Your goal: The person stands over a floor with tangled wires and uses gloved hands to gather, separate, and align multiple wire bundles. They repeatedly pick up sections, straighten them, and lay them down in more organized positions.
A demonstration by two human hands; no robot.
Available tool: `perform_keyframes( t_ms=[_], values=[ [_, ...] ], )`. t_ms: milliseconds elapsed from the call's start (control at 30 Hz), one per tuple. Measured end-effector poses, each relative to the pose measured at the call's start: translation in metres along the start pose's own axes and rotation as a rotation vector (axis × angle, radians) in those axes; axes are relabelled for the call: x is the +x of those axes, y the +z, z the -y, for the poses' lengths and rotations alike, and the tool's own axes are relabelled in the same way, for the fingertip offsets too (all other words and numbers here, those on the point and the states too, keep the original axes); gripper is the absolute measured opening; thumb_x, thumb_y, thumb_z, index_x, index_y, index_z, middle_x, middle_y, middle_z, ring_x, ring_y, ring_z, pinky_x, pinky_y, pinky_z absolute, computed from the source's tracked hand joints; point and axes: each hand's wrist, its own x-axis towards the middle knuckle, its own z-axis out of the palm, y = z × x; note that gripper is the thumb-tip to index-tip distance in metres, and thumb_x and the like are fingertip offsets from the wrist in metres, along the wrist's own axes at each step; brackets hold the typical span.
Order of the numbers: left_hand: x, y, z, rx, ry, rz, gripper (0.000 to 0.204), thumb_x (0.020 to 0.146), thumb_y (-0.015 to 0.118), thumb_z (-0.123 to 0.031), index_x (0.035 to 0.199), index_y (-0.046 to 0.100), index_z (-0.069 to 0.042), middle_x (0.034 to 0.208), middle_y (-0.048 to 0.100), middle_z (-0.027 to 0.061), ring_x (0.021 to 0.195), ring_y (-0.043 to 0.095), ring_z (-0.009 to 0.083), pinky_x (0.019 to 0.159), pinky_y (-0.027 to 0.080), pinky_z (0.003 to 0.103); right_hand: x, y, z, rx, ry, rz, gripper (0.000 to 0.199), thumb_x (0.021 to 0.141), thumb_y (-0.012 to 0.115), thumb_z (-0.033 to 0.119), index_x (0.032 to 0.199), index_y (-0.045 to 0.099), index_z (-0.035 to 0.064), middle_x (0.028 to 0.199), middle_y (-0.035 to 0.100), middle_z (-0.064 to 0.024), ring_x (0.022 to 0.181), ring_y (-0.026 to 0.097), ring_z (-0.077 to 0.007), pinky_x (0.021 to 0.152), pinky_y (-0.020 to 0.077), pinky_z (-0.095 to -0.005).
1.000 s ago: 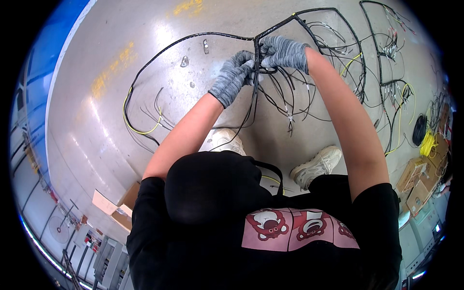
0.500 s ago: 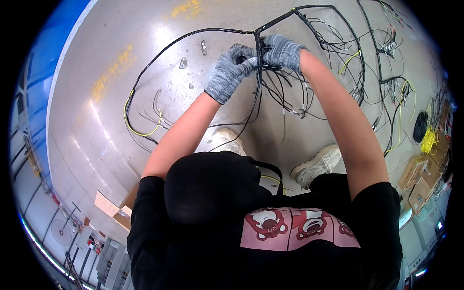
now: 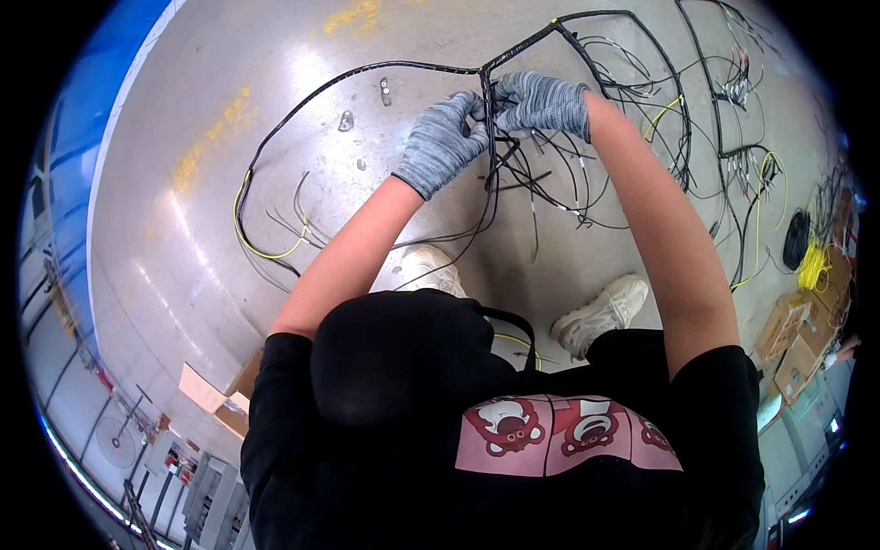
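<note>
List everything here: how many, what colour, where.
Wire harness: one, black, at both hands
Other wiring: uncounted, mostly black, farther right
Cable coils: two, yellow and black, far right
Cardboard boxes: several, brown, lower left and right
Floor: one, grey, under harness
Blue surface: one, blue, upper left
Domed item, unclear: one, black, lower centre
Shoes: two, cream, on the floor
Shirt: one, black, pink print, bottom
Left hand: one, grey glove, at harness
Right hand: one, grey glove, at harness
</note>
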Motion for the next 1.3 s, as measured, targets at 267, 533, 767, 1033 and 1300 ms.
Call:
perform_keyframes(
  t_ms=[267,533,767,1033,1300],
  values=[
    [0.005,-0.024,0.013,0.332,0.223,0.13,0.018,0.082,0.05,-0.017,0.095,0.056,-0.008,0.085,0.061,0.0138,0.077,0.059,0.0314,0.071,0.047,0.04,-0.003,-0.001,-0.012,0.113,-0.074,-0.044,0.029,0.072,0.068,0.012,0.095,0.059,-0.0015,0.081,0.06,-0.0051,0.075,0.054,-0.0142,0.071,0.0449,-0.0271],
    [-0.009,-0.045,0.083,0.793,0.0,0.186,0.015,0.076,0.053,-0.017,0.086,0.061,-0.01,0.087,0.059,0.0109,0.083,0.056,0.0307,0.077,0.045,0.04,-0.002,0.001,-0.008,0.085,-0.066,-0.003,0.018,0.071,0.066,0.013,0.084,0.061,0.0014,0.072,0.056,-0.0016,0.068,0.049,-0.0115,0.067,0.0424,-0.0262],
    [-0.025,-0.079,0.088,0.561,-0.077,0.241,0.054,0.069,0.064,-0.02,0.121,0.049,-0.016,0.122,0.049,0.0156,0.117,0.041,0.0326,0.099,0.033,0.04,-0.006,-0.004,-0.01,0.168,-0.004,-0.091,0.025,0.072,0.065,0.012,0.093,0.061,-0.002,0.076,0.058,-0.0021,0.068,0.052,-0.0121,0.066,0.045,-0.0262],
    [0.0,-0.041,0.045,-0.991,0.0,0.307,0.059,0.075,0.055,-0.018,0.129,0.038,0.0,0.131,0.042,0.0151,0.122,0.038,0.0289,0.106,0.024,0.035,-0.012,0.005,0.0,0.163,0.05,-0.073,0.03,0.076,0.062,0.013,0.102,0.058,-0.0023,0.077,0.056,-0.0008,0.065,0.049,-0.0092,0.057,0.0439,-0.0238],
    [0.003,-0.006,0.013,-0.77,-0.268,0.01,0.03,0.084,0.057,-0.019,0.108,0.048,-0.005,0.099,0.055,0.0061,0.085,0.053,0.0122,0.075,0.044,0.022,-0.011,0.012,-0.002,0.231,-0.013,-0.115,0.028,0.076,0.066,0.016,0.097,0.059,-0.0004,0.076,0.056,-0.0021,0.06,0.05,-0.0103,0.055,0.0459,-0.0241]
  ],
)
